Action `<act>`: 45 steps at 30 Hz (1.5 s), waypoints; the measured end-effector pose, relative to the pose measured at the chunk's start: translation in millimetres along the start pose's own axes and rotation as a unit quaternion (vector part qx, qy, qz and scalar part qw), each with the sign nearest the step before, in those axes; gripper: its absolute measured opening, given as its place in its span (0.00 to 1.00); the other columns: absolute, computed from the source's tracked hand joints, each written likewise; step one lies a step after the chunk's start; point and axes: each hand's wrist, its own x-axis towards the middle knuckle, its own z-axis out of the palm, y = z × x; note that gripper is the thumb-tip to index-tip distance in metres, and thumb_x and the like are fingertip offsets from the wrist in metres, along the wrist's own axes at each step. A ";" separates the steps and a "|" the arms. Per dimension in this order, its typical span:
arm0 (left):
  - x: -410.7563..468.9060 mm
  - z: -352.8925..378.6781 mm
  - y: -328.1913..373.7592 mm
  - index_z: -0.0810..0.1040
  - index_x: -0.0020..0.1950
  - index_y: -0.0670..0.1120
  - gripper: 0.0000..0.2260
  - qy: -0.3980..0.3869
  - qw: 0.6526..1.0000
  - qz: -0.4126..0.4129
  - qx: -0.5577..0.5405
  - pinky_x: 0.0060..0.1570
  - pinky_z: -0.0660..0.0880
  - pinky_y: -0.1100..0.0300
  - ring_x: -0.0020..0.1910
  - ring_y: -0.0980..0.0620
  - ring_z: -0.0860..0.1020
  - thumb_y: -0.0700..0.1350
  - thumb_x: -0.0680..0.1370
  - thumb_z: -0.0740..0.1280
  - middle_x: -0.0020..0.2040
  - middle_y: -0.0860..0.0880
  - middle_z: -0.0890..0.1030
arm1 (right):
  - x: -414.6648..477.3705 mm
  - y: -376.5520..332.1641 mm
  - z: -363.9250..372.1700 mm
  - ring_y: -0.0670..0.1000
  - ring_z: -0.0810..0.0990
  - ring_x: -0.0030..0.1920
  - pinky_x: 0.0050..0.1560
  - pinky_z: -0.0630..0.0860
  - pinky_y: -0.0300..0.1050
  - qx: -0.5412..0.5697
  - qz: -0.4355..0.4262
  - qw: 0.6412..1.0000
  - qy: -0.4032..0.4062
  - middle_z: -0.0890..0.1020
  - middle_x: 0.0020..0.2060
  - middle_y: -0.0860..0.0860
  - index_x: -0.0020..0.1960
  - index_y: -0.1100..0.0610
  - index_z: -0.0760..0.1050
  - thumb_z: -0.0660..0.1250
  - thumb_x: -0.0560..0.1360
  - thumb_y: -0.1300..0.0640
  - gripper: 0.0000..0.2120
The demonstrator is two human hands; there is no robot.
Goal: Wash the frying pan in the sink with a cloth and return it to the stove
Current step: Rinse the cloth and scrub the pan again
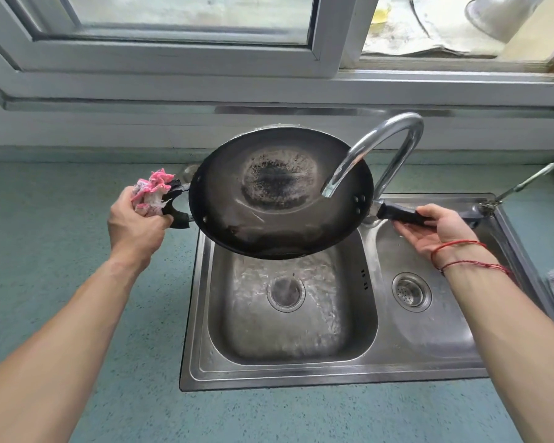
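Note:
A dark round frying pan with a burnt patch in its middle hangs tilted toward me above the left basin of the steel sink. My left hand grips the pan's small black side handle together with a bunched pink and white cloth. My right hand holds the long black handle from underneath, palm up, fingers curled round it. Water runs off the pan's lower rim into the left basin.
The curved chrome tap arches over the pan's right side, spout just above its surface. The right basin has a strainer drain. Green-blue countertop surrounds the sink. A window frame runs along the back wall.

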 end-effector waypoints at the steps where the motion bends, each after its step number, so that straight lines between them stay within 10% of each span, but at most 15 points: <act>1: -0.5 0.2 -0.3 0.77 0.49 0.52 0.18 0.007 1.000 0.000 0.005 0.40 0.74 0.62 0.40 0.53 0.78 0.35 0.65 0.75 0.42 0.52 0.81 | 0.1 0.8 1.2 0.60 0.81 0.46 0.55 0.79 0.55 0.004 0.000 1.000 -0.002 0.79 0.44 0.63 0.44 0.63 0.69 0.59 0.78 0.66 0.04; 19: 7.6 7.3 -31.7 0.71 0.41 0.48 0.17 0.055 0.998 -0.015 0.023 0.38 0.72 0.57 0.36 0.50 0.73 0.35 0.61 0.75 0.38 0.51 0.78 | 18.6 10.5 22.5 0.64 0.77 0.59 0.64 0.73 0.61 0.034 0.011 0.999 -0.039 0.77 0.49 0.64 0.40 0.62 0.67 0.54 0.78 0.69 0.10; 27: 10.1 3.8 -29.5 0.72 0.41 0.49 0.17 0.061 0.997 -0.027 0.025 0.40 0.73 0.57 0.38 0.50 0.74 0.34 0.62 0.76 0.39 0.51 0.79 | 17.7 9.7 30.5 0.64 0.76 0.61 0.51 0.78 0.61 0.017 0.013 0.999 -0.028 0.74 0.56 0.62 0.41 0.61 0.67 0.56 0.79 0.68 0.09; 35: 1.6 4.6 -26.6 0.76 0.39 0.52 0.18 0.055 0.994 -0.092 0.003 0.39 0.74 0.62 0.37 0.52 0.77 0.33 0.60 0.76 0.37 0.54 0.80 | 15.6 13.1 25.5 0.60 0.80 0.49 0.38 0.82 0.53 -0.045 0.007 0.999 -0.026 0.78 0.48 0.61 0.47 0.63 0.70 0.59 0.79 0.67 0.03; 42: -14.7 10.9 -39.3 0.78 0.32 0.47 0.09 0.039 0.988 -0.144 0.028 0.36 0.72 0.61 0.31 0.54 0.73 0.39 0.54 0.72 0.27 0.57 0.78 | 18.8 23.1 5.0 0.59 0.78 0.52 0.55 0.76 0.59 -0.109 0.003 0.994 0.022 0.78 0.41 0.61 0.44 0.63 0.72 0.64 0.79 0.66 0.05; 45: -21.8 13.8 -45.6 0.78 0.31 0.44 0.07 0.036 0.986 -0.158 0.048 0.32 0.70 0.60 0.31 0.51 0.73 0.39 0.56 0.72 0.27 0.52 0.78 | 15.6 23.1 -5.9 0.58 0.82 0.41 0.43 0.83 0.55 -0.145 -0.009 0.989 0.033 0.82 0.32 0.61 0.44 0.65 0.72 0.68 0.76 0.66 0.05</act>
